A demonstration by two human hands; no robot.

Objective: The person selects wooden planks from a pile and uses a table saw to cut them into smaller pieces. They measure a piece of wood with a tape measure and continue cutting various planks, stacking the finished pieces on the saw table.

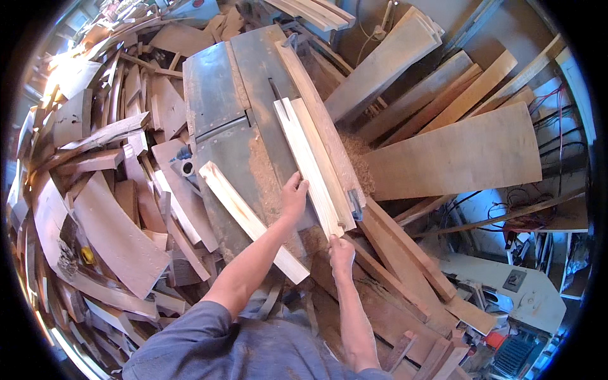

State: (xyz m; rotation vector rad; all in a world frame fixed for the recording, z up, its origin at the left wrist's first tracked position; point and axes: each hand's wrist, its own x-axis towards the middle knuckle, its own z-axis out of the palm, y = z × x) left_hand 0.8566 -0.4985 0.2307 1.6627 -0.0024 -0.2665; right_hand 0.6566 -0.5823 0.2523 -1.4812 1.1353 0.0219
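A long pale wooden board (310, 168) lies lengthwise on the metal top of a table saw (218, 82). Its far end reaches the slot where the saw blade (275, 93) stands. My right hand (342, 252) is closed on the board's near end. My left hand (294, 197) presses its bent fingers and thumb against the board's left side, about two-thirds of the way back. Right of the board a wider pale strip (324, 161) runs alongside, next to the long wooden fence (316, 120). A second loose pale board (250, 218) lies at an angle under my left forearm.
Sawdust (261, 161) covers part of the saw top. Scrap wood (120, 228) is heaped along the left. Wide planks (456, 152) lean at the right, near hanging cables (560, 120). A pale machine (519, 291) stands at lower right, with long timbers (405, 266) beside it.
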